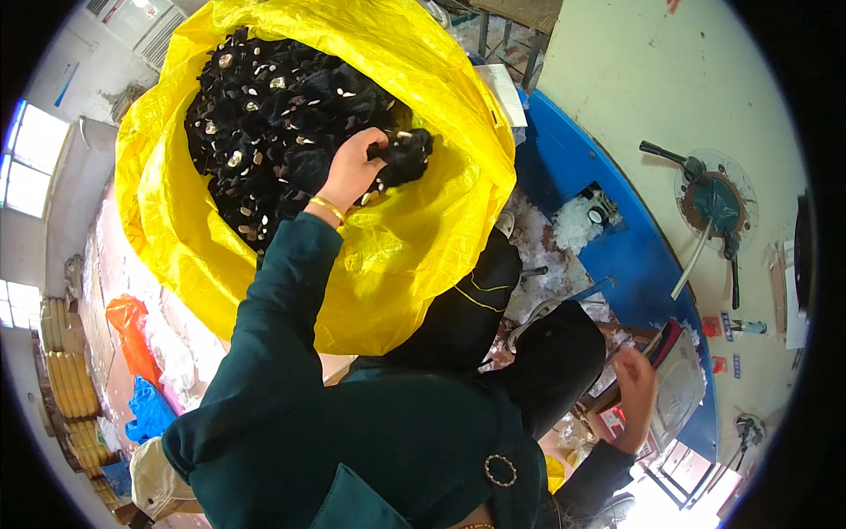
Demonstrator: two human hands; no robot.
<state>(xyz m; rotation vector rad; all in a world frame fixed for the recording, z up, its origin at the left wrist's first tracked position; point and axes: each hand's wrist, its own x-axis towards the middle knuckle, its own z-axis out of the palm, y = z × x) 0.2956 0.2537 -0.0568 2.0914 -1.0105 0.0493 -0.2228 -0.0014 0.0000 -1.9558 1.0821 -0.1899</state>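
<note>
A big yellow woven sack (441, 256) stands wide-mouthed before me, filled with many small black plush pieces (282, 115) that show pale and shiny bits. My left hand (355, 166), with a gold bangle at the wrist, reaches into it. Its fingers are closed on a black plush piece (407, 157) near the right side of the heap; the fingertips are partly hidden in the fur. Down at the right, apart from the sack, my right hand (636, 397) hangs beside my knee near a transparent plastic bag. Its fingers are loosely bent and apart, with nothing visible in them.
On the right, a pale tabletop (634, 79) with a blue side panel (564, 150) carries a round dish (716, 203) with handled tools. White fluffy stuffing (577, 225) lies by the panel. Orange (132, 339) and blue bags (148, 410) lie at the left, near stacked yellow rolls (70, 383).
</note>
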